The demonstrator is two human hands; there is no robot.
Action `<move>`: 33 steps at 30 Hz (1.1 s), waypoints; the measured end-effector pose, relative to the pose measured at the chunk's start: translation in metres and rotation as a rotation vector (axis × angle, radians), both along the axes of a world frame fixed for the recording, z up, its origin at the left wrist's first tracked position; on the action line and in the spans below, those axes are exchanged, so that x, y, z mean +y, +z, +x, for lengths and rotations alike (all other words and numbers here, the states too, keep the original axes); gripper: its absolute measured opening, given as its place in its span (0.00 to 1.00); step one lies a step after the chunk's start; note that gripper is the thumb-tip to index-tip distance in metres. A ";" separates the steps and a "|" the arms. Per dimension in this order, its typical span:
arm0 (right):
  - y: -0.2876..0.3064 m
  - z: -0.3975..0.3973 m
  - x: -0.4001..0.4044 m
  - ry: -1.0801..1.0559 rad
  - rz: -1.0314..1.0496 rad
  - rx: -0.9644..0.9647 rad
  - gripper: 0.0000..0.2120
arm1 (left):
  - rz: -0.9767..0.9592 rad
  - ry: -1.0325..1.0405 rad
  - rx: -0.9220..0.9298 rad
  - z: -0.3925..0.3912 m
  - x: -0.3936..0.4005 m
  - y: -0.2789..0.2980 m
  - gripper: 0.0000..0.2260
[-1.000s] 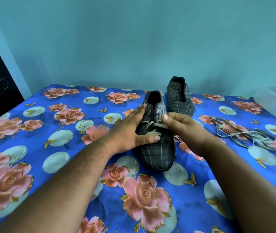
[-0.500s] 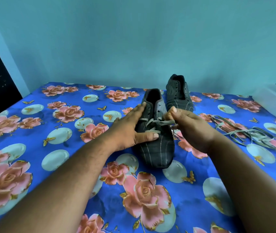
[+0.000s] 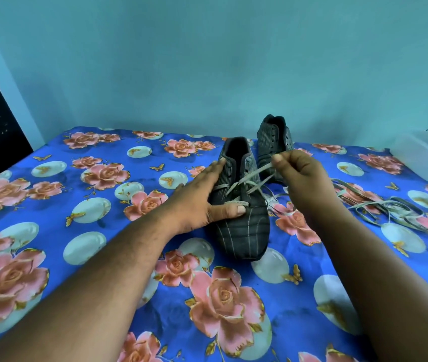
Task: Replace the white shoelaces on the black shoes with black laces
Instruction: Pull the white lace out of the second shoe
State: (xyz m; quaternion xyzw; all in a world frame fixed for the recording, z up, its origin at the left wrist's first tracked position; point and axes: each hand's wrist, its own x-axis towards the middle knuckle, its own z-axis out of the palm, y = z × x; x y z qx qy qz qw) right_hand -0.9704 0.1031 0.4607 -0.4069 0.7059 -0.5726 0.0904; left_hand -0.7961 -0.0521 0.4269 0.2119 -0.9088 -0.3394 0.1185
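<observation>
Two hands work one shoe, so unlacing looks to be the step in hand. The near shoe (image 3: 241,226) lies just below picture centre on the flowered sheet (image 3: 82,257), toe toward the wearer. At its 9 o'clock, the left hand (image 3: 205,194) lies flat along its side, fingers straight, thumb pressing the vamp. At its 1 o'clock, the right hand (image 3: 299,171) pinches the white lace (image 3: 253,175), drawn taut from the eyelets. Next, I judge, that lace must be pulled clear of the remaining lower crossings. Farther back stands the second shoe (image 3: 273,142), its eyelets bare; loose laces (image 3: 390,207) lie at 3 o'clock.
</observation>
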 end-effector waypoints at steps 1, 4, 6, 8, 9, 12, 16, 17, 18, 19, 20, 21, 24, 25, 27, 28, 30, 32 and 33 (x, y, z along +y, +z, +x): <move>-0.003 -0.005 -0.001 -0.072 0.043 0.016 0.11 | -0.001 0.001 -0.008 0.000 0.001 0.001 0.57; -0.017 -0.006 -0.006 -0.261 0.216 0.365 0.10 | -0.013 0.008 -0.008 0.000 0.002 0.002 0.57; -0.016 0.005 -0.007 -0.234 0.160 0.545 0.12 | -0.020 0.009 -0.003 -0.001 0.000 0.000 0.57; -0.010 0.015 -0.006 -0.112 0.125 0.705 0.17 | -0.026 0.008 0.013 -0.002 -0.002 -0.003 0.58; -0.009 0.017 -0.006 -0.053 0.133 0.774 0.17 | -0.025 0.005 0.022 -0.002 -0.003 -0.005 0.58; -0.014 0.017 -0.008 -0.006 0.136 0.902 0.12 | -0.026 0.003 0.020 -0.003 -0.003 -0.005 0.58; -0.017 0.011 -0.011 0.028 0.041 0.758 0.08 | -0.024 -0.003 0.022 -0.003 -0.003 -0.004 0.58; -0.018 0.009 -0.011 0.039 0.021 0.687 0.07 | -0.022 -0.004 0.021 -0.003 -0.004 -0.004 0.58; -0.018 0.006 -0.010 0.035 -0.004 0.613 0.06 | -0.023 -0.005 0.018 -0.003 -0.003 -0.004 0.57; -0.017 0.004 -0.009 0.020 -0.031 0.508 0.04 | -0.024 -0.006 0.017 -0.003 -0.003 -0.003 0.57; -0.014 0.002 -0.008 -0.013 -0.065 0.366 0.04 | -0.025 -0.008 0.014 -0.003 -0.003 -0.003 0.57; -0.010 0.000 -0.006 -0.066 -0.106 0.218 0.04 | -0.025 -0.011 0.012 -0.003 -0.002 -0.002 0.57; -0.007 -0.012 0.000 -0.274 -0.142 0.101 0.05 | -0.020 -0.014 0.010 -0.001 -0.001 -0.001 0.58; -0.009 -0.014 0.000 -0.315 -0.098 0.178 0.04 | -0.012 -0.016 0.012 -0.001 -0.001 -0.001 0.58; -0.015 -0.012 0.000 -0.312 0.016 0.374 0.07 | -0.005 -0.015 0.016 -0.001 -0.001 -0.001 0.58; -0.016 -0.007 -0.001 -0.262 0.042 0.450 0.10 | -0.011 -0.011 0.012 -0.001 -0.002 -0.001 0.58; -0.015 0.005 -0.004 -0.138 0.067 0.591 0.14 | -0.028 -0.008 0.009 -0.002 -0.004 -0.003 0.59; -0.017 0.013 -0.008 -0.044 0.100 0.725 0.14 | -0.035 -0.007 0.010 -0.003 -0.005 -0.004 0.60; -0.019 0.015 -0.009 -0.026 0.111 0.769 0.13 | -0.035 -0.007 0.006 -0.004 -0.005 -0.005 0.59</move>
